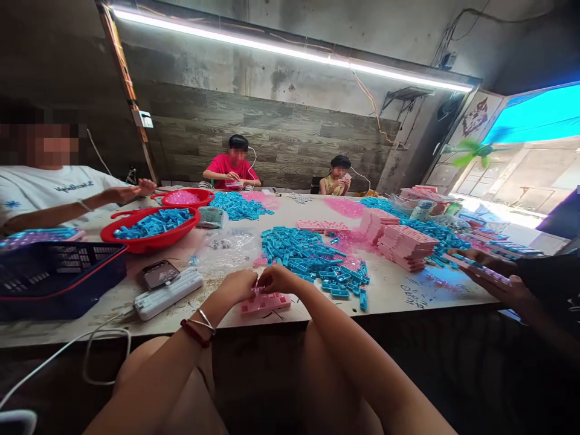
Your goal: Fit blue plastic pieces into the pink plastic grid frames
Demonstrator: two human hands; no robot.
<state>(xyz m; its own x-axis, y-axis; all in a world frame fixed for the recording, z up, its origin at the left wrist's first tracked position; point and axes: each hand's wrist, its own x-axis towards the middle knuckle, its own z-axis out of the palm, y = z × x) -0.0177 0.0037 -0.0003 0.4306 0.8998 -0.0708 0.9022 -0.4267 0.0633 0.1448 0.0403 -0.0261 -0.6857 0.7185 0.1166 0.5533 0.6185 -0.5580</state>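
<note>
My left hand (241, 283) and my right hand (278, 279) meet just above a pink plastic piece with square compartments (276, 301) near the table's front edge. The fingers of both are closed in a pinch around a small clear pink plastic piece (258, 290). Its exact shape is partly covered by the fingertips. Right beyond my hands spreads a heap of blue plastic pieces (299, 248), with clear pink bits (356, 263) scattered at its right side.
Stacks of pink pieces (405, 241) stand to the right. On the left are a power strip (170, 294), a dark box (159, 273), a navy basket (63, 302), a red basin (149, 241) of blue pieces and a clear plastic bag (226, 251). Several people sit around the table, hands busy.
</note>
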